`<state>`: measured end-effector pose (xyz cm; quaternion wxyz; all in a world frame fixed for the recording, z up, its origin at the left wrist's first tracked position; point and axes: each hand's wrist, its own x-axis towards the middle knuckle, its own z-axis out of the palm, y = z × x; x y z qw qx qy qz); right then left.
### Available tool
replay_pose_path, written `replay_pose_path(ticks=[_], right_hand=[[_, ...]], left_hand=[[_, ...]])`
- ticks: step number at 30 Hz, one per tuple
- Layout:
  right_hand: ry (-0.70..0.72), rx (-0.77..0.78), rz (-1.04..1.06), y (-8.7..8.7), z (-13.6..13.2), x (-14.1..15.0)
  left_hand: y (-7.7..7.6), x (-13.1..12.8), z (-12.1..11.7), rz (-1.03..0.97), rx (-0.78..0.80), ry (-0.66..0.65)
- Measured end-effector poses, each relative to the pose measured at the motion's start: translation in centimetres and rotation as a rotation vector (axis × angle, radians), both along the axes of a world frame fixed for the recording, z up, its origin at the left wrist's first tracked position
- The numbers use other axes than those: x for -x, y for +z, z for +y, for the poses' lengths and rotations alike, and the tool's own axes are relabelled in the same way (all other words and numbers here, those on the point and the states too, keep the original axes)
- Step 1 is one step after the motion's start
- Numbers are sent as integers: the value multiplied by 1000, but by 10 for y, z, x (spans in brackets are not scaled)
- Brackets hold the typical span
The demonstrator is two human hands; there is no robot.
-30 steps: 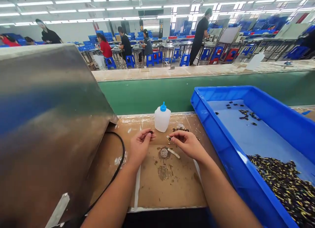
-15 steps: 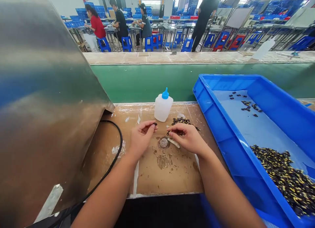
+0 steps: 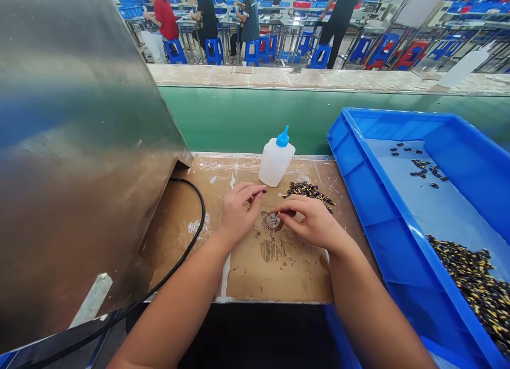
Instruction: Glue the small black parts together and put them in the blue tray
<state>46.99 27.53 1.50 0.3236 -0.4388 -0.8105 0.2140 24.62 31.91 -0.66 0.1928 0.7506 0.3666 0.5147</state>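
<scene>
A small dark piece [image 3: 264, 191] is pinched between the thumb and fingertips of my left hand [image 3: 240, 212]. Fingers closed together, my right hand [image 3: 311, 220] is at the right edge of a round clear wet blob [image 3: 273, 220] on the brown board. What its fingertips hold, if anything, is too small and hidden to name. Just behind that hand is a pile of small black-and-yellow pieces [image 3: 305, 189], partly covered by it. A translucent squeeze bottle [image 3: 276, 162] with a blue nozzle cap stands upright behind both hands.
On the right stands a blue crate [image 3: 370, 199] holding many more black-and-yellow pieces [image 3: 474, 284]. A metal housing [image 3: 91, 145] and a black cable [image 3: 204, 209] flank the left side. Beyond the green strip [image 3: 239, 114], several people sit or stand by tables.
My right hand has come down and closer to the wet blob; the pale stick seen beside it earlier is now out of sight. My left hand still pinches the dark piece. The view has tilted down.
</scene>
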Motion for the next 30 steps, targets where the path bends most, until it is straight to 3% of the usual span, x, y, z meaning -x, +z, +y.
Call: replay_pose_path(ticks=[30], right_hand=[[4,0,-33,0,-2,3]], left_hand=[[1,-1,0,-13,-73,-15]])
